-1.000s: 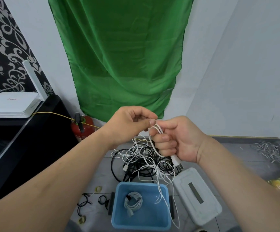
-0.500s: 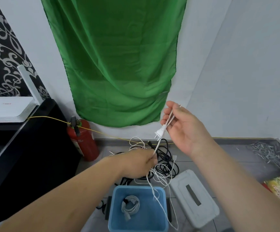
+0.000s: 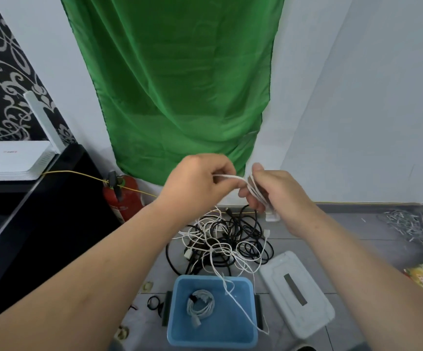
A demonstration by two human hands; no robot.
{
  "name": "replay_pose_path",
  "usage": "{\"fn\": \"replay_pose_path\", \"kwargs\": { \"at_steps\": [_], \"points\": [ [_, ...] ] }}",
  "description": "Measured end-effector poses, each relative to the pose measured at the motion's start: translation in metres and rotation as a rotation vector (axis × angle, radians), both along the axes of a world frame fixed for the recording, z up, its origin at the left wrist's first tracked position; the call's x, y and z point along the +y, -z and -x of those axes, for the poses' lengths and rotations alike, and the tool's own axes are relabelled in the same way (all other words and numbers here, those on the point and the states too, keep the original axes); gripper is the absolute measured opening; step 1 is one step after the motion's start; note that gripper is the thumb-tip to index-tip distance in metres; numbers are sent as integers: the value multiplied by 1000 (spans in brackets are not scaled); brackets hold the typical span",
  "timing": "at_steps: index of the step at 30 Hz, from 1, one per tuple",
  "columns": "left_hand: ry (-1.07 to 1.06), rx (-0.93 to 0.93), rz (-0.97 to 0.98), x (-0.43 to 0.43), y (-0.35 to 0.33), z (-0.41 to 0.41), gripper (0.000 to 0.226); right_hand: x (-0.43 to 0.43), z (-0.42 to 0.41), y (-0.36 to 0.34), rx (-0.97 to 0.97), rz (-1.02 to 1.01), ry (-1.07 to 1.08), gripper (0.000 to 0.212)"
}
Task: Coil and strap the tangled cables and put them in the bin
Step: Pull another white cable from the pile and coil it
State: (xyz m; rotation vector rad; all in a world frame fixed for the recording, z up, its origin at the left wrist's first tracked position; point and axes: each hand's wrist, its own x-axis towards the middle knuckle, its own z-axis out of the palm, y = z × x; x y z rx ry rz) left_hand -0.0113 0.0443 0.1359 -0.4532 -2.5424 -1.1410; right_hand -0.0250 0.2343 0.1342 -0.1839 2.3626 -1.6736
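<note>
The left hand (image 3: 197, 183) pinches a white cable (image 3: 230, 177) between thumb and curled fingers, and the right hand (image 3: 276, 192), just beside it, has its fingers curled round several loops of the same cable. A short taut stretch of cable runs between the two hands, which are raised above the floor (image 3: 344, 231). Below and beyond them a tangle (image 3: 226, 240) of black and white cables lies on the floor, well apart from the hands. Nearer, the blue bin (image 3: 213, 277) stands open with one coiled cable (image 3: 200, 305) lying in its left half. A loose white strand (image 3: 240, 311) runs from the tangle across the bin's right side and over its near right corner. The white lid (image 3: 314, 307) lies just right of the bin, and small dark straps (image 3: 153, 302) lie to its left. Far left, a red extinguisher (image 3: 125, 198) stands by a black cabinet (image 3: 43, 214) carrying a white router (image 3: 13, 158). A green cloth (image 3: 180, 84) hangs on the far wall.
</note>
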Motion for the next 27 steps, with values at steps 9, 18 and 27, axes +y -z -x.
{"fn": "replay_pose_path", "kwargs": {
  "at_steps": [9,18,27],
  "points": [
    [36,-368,-204,-1,25,6,20,-16,-10,-20,-353,767,-92,31],
    [347,-533,351,40,54,-29,12,-3,12,2,-173,759,336,13],
    [-4,-80,184,-2,-2,-4,6,8,-1,5,127,-215,22,40]
  ]
}}
